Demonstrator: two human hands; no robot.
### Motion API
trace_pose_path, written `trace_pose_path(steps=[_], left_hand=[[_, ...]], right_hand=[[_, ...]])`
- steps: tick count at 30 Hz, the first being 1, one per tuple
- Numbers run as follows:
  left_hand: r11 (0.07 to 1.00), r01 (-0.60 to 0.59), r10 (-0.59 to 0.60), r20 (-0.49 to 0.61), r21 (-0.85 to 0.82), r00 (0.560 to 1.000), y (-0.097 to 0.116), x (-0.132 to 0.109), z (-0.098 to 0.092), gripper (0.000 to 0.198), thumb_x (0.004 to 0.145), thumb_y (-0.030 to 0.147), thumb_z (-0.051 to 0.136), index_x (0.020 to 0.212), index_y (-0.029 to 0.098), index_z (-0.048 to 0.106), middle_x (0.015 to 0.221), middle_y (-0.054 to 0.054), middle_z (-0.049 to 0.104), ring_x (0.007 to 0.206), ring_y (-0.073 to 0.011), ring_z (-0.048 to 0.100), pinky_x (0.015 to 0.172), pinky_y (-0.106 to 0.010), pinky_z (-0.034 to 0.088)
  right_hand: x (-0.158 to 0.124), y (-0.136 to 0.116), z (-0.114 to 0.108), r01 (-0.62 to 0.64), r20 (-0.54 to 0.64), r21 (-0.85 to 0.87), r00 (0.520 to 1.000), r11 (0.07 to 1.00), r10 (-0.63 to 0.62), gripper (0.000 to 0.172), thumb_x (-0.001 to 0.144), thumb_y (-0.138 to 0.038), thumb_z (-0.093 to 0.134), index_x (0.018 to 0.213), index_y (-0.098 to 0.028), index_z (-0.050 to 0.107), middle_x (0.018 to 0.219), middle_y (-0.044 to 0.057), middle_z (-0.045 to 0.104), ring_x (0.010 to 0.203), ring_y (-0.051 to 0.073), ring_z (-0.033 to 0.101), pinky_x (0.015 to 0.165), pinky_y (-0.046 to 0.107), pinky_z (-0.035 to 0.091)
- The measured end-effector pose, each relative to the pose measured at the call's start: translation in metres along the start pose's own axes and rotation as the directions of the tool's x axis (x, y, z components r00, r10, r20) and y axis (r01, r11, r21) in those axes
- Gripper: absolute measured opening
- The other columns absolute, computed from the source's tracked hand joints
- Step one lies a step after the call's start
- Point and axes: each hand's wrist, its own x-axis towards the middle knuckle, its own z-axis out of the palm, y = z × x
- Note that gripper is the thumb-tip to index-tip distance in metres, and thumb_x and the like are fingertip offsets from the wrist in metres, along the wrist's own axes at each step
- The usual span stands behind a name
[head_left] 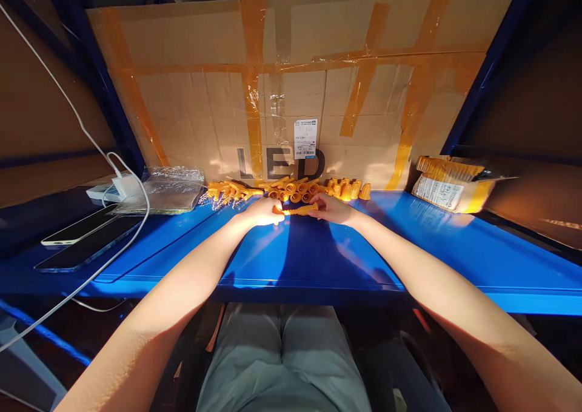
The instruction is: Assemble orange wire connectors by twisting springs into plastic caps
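Observation:
My left hand [264,211] and my right hand [335,209] are close together over the blue shelf's front half. Between them lies a slim orange ribbed plastic piece [300,210], held roughly level. The left fingers pinch its thin ribbed end, and those of the right hand are closed on its wider end. Just behind are several orange tubular pieces [295,196] stacked with their round openings facing me. Orange ribbed pieces with silvery chains or wires [231,192] are heaped to the left. Right of the stack, several orange caps [348,188] stand upright.
A taped cardboard sheet [204,115] closes off the back of the blue shelf [436,248]. On the left are two phones [86,245], a white charger with a looping cable [125,186] and clear plastic bags [175,189]. A small open carton [450,185] sits at right.

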Motion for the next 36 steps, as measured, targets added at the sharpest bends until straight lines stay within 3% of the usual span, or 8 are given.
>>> trace_pose_path(steps=[4, 10, 15, 20, 25, 31, 33, 36], left_hand=[[1.000, 0.004, -0.004, -0.013, 0.022, 1.000, -0.001, 0.000, -0.001, 0.009, 0.072, 0.027, 0.060, 0.078, 0.021, 0.063, 0.062, -0.001, 0.073, 0.083, -0.0231, 0.072, 0.069, -0.030, 0.052], [0.998, -0.018, 0.021, -0.050, 0.056, 0.999, 0.002, -0.003, -0.005, 0.007, 0.071, 0.024, 0.059, 0.069, 0.019, 0.063, 0.066, -0.004, 0.073, 0.076, -0.0238, 0.070, 0.069, -0.034, 0.051], [0.998, -0.033, 0.035, -0.046, 0.056, 0.998, -0.002, -0.001, -0.003, 0.008, 0.072, 0.026, 0.060, 0.075, 0.020, 0.064, 0.064, -0.003, 0.072, 0.078, -0.0247, 0.070, 0.064, -0.033, 0.049], [0.999, -0.036, 0.038, -0.049, 0.041, 0.998, -0.002, 0.000, -0.002, 0.016, 0.071, 0.025, 0.062, 0.084, 0.019, 0.068, 0.064, -0.003, 0.072, 0.078, -0.0249, 0.071, 0.065, -0.033, 0.049], [0.998, -0.027, 0.030, -0.052, 0.055, 0.998, -0.002, 0.001, -0.002, 0.019, 0.070, 0.024, 0.061, 0.087, 0.020, 0.068, 0.065, -0.003, 0.073, 0.077, -0.0247, 0.071, 0.067, -0.034, 0.050], [0.996, -0.029, 0.035, -0.077, 0.082, 0.996, -0.001, 0.000, -0.003, 0.016, 0.069, 0.026, 0.060, 0.082, 0.020, 0.067, 0.065, -0.002, 0.073, 0.079, -0.0250, 0.070, 0.065, -0.033, 0.049], [0.996, -0.030, 0.036, -0.076, 0.079, 0.996, 0.000, 0.000, -0.003, 0.016, 0.068, 0.025, 0.060, 0.082, 0.021, 0.067, 0.065, -0.002, 0.072, 0.080, -0.0256, 0.070, 0.065, -0.033, 0.049], [0.998, -0.035, 0.039, -0.074, 0.060, 0.996, 0.000, 0.000, -0.002, 0.017, 0.067, 0.025, 0.061, 0.082, 0.020, 0.067, 0.064, -0.003, 0.072, 0.079, -0.0261, 0.070, 0.067, -0.035, 0.050]], right_hand=[[-0.002, -0.001, -0.002, -0.108, 0.065, 0.219, 0.993, 0.970, 0.096, 0.028, 0.079, -0.029, 0.079, 0.096, -0.020, 0.058, 0.076, -0.001, 0.069, 0.065, 0.012, 0.067, 0.058, 0.021, 0.054], [-0.006, -0.003, -0.010, -0.187, 0.117, 0.378, 0.981, 0.907, 0.153, 0.031, 0.072, -0.017, 0.083, 0.095, -0.018, 0.062, 0.085, 0.000, 0.070, 0.068, 0.011, 0.070, 0.065, 0.022, 0.059], [-0.010, -0.005, -0.015, -0.265, 0.194, 0.359, 0.959, 0.895, 0.206, 0.025, 0.082, -0.038, 0.078, 0.084, -0.017, 0.067, 0.064, 0.000, 0.067, 0.056, 0.012, 0.065, 0.058, 0.022, 0.054], [-0.010, -0.011, -0.014, -0.310, 0.181, 0.403, 0.949, 0.861, 0.258, 0.038, 0.088, -0.053, 0.066, 0.079, -0.017, 0.060, 0.068, 0.004, 0.072, 0.043, 0.009, 0.054, 0.045, 0.022, 0.046], [-0.011, -0.015, -0.013, -0.340, 0.199, 0.456, 0.940, 0.823, 0.278, 0.035, 0.091, -0.049, 0.065, 0.080, -0.019, 0.052, 0.064, 0.004, 0.071, 0.041, 0.009, 0.052, 0.040, 0.021, 0.041], [-0.012, -0.013, -0.015, -0.317, 0.228, 0.464, 0.945, 0.827, 0.234, 0.038, 0.074, -0.031, 0.085, 0.094, -0.018, 0.055, 0.067, 0.002, 0.073, 0.044, 0.009, 0.055, 0.044, 0.020, 0.043], [-0.013, -0.013, -0.015, -0.317, 0.224, 0.443, 0.945, 0.839, 0.238, 0.034, 0.077, -0.040, 0.082, 0.084, -0.017, 0.057, 0.065, 0.003, 0.072, 0.042, 0.008, 0.052, 0.042, 0.021, 0.040], [-0.013, -0.015, -0.014, -0.342, 0.224, 0.397, 0.936, 0.852, 0.272, 0.046, 0.082, -0.060, 0.071, 0.071, -0.017, 0.060, 0.056, 0.004, 0.066, 0.036, 0.007, 0.044, 0.036, 0.022, 0.034]])
